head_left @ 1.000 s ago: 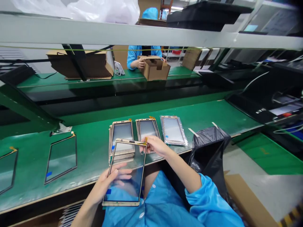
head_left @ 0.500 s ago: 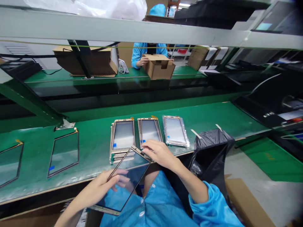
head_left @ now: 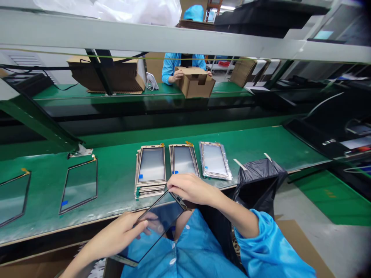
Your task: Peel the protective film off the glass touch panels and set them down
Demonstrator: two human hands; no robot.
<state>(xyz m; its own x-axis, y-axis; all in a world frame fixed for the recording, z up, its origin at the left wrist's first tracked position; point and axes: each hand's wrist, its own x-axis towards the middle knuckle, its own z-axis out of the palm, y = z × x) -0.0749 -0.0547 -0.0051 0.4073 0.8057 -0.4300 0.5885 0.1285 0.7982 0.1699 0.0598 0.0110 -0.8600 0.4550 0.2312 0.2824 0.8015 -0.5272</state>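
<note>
A clear touchscreen panel [head_left: 166,215] with a dark border is tilted over the front edge of the bench, above my lap. My left hand [head_left: 123,231] grips its left edge, thumb on top and fingers showing through the glass from below. At the panel's upper end, my right hand [head_left: 193,188] has its fingers pinched at the top left corner; whether they hold the panel itself or a thin film is too small to tell. Just beyond are a left stack of panels [head_left: 152,165] and a middle stack of panels [head_left: 183,159], the latter partly hidden by my right hand.
Bagged panels [head_left: 215,160] lie to the right of the stacks. A single panel [head_left: 80,185] and another panel [head_left: 11,199] rest at left. A black bag [head_left: 261,173] hangs taped to the bench edge. Across the bench, a person in blue holds a cardboard box [head_left: 198,85].
My right hand has shifted slightly left along the panel's upper edge to its corner. The panel has dipped a little lower, with my left hand still on it.
</note>
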